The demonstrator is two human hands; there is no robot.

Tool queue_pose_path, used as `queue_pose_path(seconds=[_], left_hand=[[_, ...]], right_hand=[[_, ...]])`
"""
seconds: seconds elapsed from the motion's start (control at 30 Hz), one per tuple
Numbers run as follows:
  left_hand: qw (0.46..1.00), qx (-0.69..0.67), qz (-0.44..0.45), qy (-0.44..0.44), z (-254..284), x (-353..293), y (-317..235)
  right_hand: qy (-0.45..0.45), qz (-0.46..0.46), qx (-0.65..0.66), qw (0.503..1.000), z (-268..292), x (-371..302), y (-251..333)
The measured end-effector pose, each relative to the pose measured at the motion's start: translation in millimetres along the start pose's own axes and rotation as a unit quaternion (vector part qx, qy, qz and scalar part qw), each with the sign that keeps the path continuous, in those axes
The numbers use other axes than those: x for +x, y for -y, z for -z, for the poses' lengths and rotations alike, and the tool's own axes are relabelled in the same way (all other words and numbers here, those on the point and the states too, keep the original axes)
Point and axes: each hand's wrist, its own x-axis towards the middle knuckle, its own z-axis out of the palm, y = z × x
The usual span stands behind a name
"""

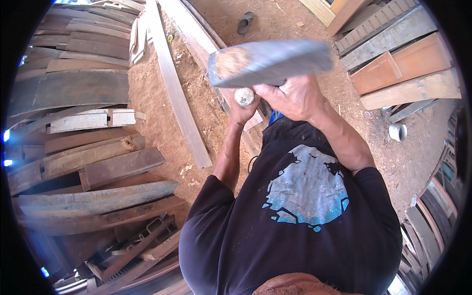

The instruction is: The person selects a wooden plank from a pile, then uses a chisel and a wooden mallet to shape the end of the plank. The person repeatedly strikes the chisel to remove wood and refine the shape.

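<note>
My right hand [295, 98] is closed around a large wooden mallet [275, 61], which is raised close to the camera and smeared by motion. Its block-shaped head is weathered grey, with a bare tan patch at the left end; the handle is hidden under it. Just below the head, my left hand [244, 113] grips an upright chisel [244, 97]. Only the round, pale, worn butt of its handle shows, and its blade is out of sight. Beneath both hands runs a long pale timber [189, 29], partly covered by the mallet and my arms.
Another long plank [179, 98] lies on the shaving-strewn ground to the left. Stacked boards [73, 91] fill the left side, with more boards [403, 64] at the far right. A dark slipper [245, 22] lies at the far side. A white cup-like container [398, 132] sits right.
</note>
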Motion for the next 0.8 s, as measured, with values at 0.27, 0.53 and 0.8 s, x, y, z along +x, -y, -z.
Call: queue_pose_path(seconds=[0.27, 0.53, 0.8], left_hand=[[0.998, 0.054, 0.026, 0.012, 6.7, -3.8, 7.1], [0.997, 0.068, 0.037, 0.024, 0.8, -5.0, -2.3], [0.994, 0.1, -0.021, -0.028, -14.8, 0.0, -15.1]], right_hand=[[0.245, -0.098, -0.221, 0.939, -2.1, -0.2, -19.9], [0.231, -0.075, -0.216, 0.946, -19.1, -9.8, -24.7], [0.224, -0.18, -0.099, 0.953, -3.8, -19.1, -25.8]])
